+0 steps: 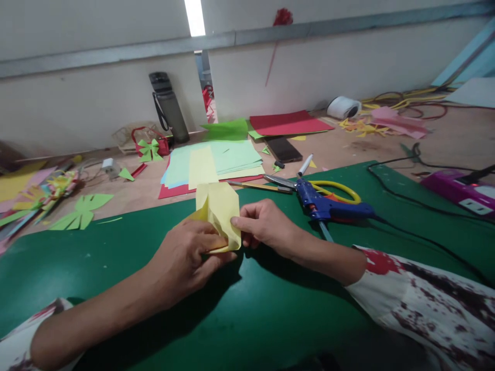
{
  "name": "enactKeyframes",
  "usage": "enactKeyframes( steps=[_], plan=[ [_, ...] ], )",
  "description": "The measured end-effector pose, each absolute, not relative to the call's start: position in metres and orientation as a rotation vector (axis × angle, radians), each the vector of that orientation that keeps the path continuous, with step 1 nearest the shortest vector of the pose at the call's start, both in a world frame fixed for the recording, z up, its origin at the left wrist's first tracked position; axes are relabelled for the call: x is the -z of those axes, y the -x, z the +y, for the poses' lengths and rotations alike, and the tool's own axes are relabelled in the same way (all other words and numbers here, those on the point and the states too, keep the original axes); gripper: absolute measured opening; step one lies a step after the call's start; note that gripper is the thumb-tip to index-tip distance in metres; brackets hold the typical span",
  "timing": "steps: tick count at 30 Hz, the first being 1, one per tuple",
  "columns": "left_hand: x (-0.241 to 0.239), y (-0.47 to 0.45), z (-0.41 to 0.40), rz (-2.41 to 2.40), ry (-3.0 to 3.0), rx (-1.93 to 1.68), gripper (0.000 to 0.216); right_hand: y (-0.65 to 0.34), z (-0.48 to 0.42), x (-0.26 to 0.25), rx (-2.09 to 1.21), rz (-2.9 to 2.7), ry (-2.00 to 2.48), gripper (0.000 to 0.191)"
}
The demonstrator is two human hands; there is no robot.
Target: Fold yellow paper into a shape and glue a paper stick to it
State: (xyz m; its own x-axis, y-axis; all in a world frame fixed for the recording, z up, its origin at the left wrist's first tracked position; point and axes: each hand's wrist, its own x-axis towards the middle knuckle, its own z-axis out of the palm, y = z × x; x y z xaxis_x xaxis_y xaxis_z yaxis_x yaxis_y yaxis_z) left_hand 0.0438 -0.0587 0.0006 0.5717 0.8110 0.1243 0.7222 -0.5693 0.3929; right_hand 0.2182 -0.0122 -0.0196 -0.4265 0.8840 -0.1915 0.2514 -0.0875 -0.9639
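A folded piece of yellow paper is held between both hands above the green mat. My left hand grips its lower left side, with some fingers tucked inside the fold and the thumb beneath. My right hand pinches the paper's right edge between thumb and fingers. The paper stands partly opened, like a small pouch, with a crease running down its left part. Just right of my right hand lies a blue glue gun, its nozzle over yellow-handled scissors.
Behind the mat lie stacked coloured sheets, a cutter knife, a phone and red paper. A dark bottle stands against the wall. Green paper cut-outs lie left. A purple power strip and cords lie right.
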Motion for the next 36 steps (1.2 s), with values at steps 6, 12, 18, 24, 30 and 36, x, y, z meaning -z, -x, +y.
enactKeyframes(
  steps=[6, 12, 18, 24, 30, 36],
  plan=[
    [-0.006, -0.054, -0.068, 1.467, -2.567, -0.509, 0.025, -0.216, -0.020, 0.019, -1.455, -1.704, 1.215, 0.021],
    [-0.004, -0.054, -0.072, 1.453, -2.439, -0.452, 0.034, -0.217, -0.019, 0.020, -1.457, -1.709, 1.226, 0.022],
    [0.001, -0.050, -0.071, 1.402, -2.380, -0.488, 0.035, -0.218, -0.014, 0.022, -1.592, -1.645, 1.214, 0.023],
    [0.006, -0.048, -0.071, 1.348, -2.363, -0.482, 0.030, -0.224, -0.005, 0.023, -1.697, -1.741, 1.214, 0.008],
    [0.007, -0.047, -0.068, 1.329, -2.340, -0.462, 0.031, -0.228, 0.000, 0.020, -1.760, -1.861, 1.217, 0.009],
    [0.006, -0.051, -0.066, 1.351, -2.378, -0.358, 0.029, -0.228, 0.002, 0.018, -1.776, -1.887, 1.245, 0.006]
  ],
)
